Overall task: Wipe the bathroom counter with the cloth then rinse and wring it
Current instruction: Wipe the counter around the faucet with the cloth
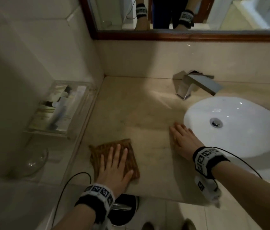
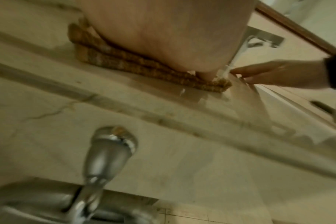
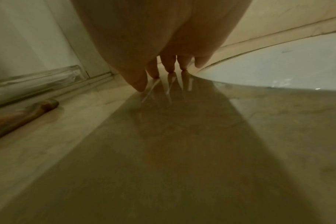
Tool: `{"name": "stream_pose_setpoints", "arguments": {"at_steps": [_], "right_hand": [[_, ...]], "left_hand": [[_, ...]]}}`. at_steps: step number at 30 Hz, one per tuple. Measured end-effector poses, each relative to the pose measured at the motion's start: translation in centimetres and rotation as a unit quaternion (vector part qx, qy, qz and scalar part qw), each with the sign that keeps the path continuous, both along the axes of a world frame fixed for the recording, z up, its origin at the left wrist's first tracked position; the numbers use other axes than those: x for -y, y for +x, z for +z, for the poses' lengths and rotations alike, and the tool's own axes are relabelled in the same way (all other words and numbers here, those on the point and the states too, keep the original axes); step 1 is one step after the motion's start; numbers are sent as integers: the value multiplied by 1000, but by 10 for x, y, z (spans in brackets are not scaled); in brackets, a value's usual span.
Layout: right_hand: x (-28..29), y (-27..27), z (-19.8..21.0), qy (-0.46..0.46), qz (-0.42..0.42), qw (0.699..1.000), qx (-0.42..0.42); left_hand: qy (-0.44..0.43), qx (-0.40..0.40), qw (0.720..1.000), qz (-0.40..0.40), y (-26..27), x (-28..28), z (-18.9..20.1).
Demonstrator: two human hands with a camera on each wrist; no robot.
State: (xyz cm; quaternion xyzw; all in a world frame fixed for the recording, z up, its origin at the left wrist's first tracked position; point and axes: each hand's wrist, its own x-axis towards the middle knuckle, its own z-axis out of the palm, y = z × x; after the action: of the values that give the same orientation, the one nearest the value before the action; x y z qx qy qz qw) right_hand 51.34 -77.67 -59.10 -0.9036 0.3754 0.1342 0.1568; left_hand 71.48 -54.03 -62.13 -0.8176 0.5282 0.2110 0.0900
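A folded brown ribbed cloth (image 1: 101, 147) lies on the beige marble counter (image 1: 131, 113) near its front left corner. My left hand (image 1: 114, 165) presses flat on it with straight fingers; in the left wrist view the cloth's (image 2: 125, 60) stacked edges show under my palm (image 2: 163, 30). My right hand (image 1: 183, 140) rests flat and empty on the counter beside the white oval sink (image 1: 255, 146). From the right wrist its fingers (image 3: 170, 63) lie spread on the glossy counter (image 3: 182, 151), and the cloth (image 3: 29, 112) shows far left.
A square chrome faucet (image 1: 195, 85) stands behind the sink. A clear tray of toiletries (image 1: 58, 108) and a glass bowl (image 1: 34, 161) sit on the ledge at left. A wood-framed mirror (image 1: 164, 36) hangs above. A black bin (image 1: 124, 208) stands below the counter edge.
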Motion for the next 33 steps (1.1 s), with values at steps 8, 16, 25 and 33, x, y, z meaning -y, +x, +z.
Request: {"name": "stream_pose_setpoints", "arguments": {"at_steps": [8,16,25,33], "right_hand": [[0,-10,-9,23,1,1000,15],[-30,-41,-1,63,19,998,1],[-46,-86,-1,141,-100,973,150],[-34,-132,13,170,-180,963,105]], "left_hand": [[30,7,999,33,4,114,8],[58,-23,997,-51,-106,51,20],[31,-3,999,13,-74,135,5],[23,-19,996,-79,-206,29,6]]}}
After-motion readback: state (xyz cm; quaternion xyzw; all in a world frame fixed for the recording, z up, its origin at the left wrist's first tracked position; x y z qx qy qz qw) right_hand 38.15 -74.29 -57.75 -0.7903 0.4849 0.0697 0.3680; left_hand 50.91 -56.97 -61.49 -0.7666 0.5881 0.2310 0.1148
